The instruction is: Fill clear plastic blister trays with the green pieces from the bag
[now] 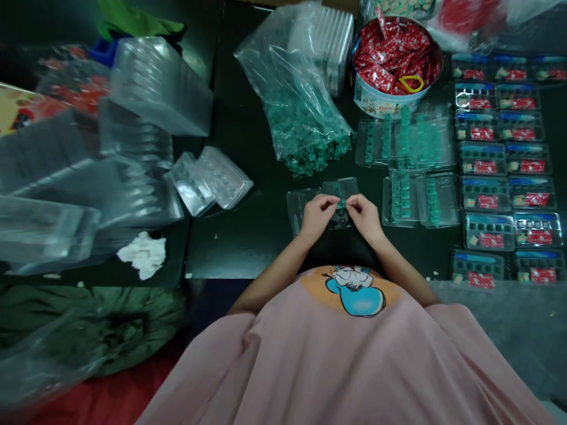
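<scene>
Basically, bag of green pieces (283,77) sits far centre, clear tray (349,186) near centre.
Left hand (317,217) and right hand (365,218), fingertips closed, grip small green piece (341,204) over tray; uneven pinch could flick it away.

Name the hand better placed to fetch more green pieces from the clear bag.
Probably the left hand: the green pieces lie almost straight ahead of it; the right hand sits farther right.

A small, translucent green piece (341,204) is held at the middle of a clear plastic tray (351,185), which lies on the dark tabletop (243,248), more green showing in its far part.
</scene>
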A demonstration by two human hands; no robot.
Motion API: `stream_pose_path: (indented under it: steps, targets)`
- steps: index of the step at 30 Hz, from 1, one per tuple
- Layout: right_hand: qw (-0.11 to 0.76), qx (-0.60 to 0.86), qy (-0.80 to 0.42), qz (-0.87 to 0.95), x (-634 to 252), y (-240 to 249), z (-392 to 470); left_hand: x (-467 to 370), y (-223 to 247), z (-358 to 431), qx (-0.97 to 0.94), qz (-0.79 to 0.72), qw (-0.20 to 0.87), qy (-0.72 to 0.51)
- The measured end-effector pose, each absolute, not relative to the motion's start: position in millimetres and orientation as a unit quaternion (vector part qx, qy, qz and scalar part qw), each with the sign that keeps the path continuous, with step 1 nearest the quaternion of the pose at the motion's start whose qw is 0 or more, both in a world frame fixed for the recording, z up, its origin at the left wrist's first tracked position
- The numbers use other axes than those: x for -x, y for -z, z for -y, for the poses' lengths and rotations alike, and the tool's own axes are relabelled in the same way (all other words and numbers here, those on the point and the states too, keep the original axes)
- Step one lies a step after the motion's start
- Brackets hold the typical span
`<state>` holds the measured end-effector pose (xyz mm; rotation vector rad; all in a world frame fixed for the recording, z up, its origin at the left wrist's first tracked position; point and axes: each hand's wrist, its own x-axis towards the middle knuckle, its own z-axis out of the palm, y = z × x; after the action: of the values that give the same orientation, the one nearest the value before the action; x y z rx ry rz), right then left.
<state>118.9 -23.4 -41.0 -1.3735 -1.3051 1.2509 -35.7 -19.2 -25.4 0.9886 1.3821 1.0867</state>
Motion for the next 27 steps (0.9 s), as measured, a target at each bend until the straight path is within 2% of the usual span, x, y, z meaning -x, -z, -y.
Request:
stream_pose_path:
  steps: [5,9,13,18,22,27]
  targets:
    - [0.376,0.566,-0.430,0.594,-117.1,49.5,6.2,33.7,36.8,5.0,-0.498,-0.591,0.466,-0.431]
    - [0.309,0.585,-0.358,0.659,-111.8,57.6,4.2,33.3,49.1,4.9,-0.543,-0.597,0.432,-0.402]
    - [0.258,0.599,-0.309,0.693,-108.2,60.1,5.0,35.3,53.2,4.4,-0.569,-0.594,0.430,-0.373]
    - [0.255,0.575,-0.314,0.711,-112.4,61.2,5.3,41.1,49.6,2.9,-0.603,-0.586,0.422,-0.339]
    - [0.251,0.556,-0.320,0.725,-121.2,62.1,5.0,39.8,51.6,1.6,-0.664,-0.590,0.363,-0.283]
    - [0.206,0.572,-0.262,0.749,-127.3,48.1,-11.1,25.5,54.8,-3.8,-0.738,-0.592,0.271,-0.179]
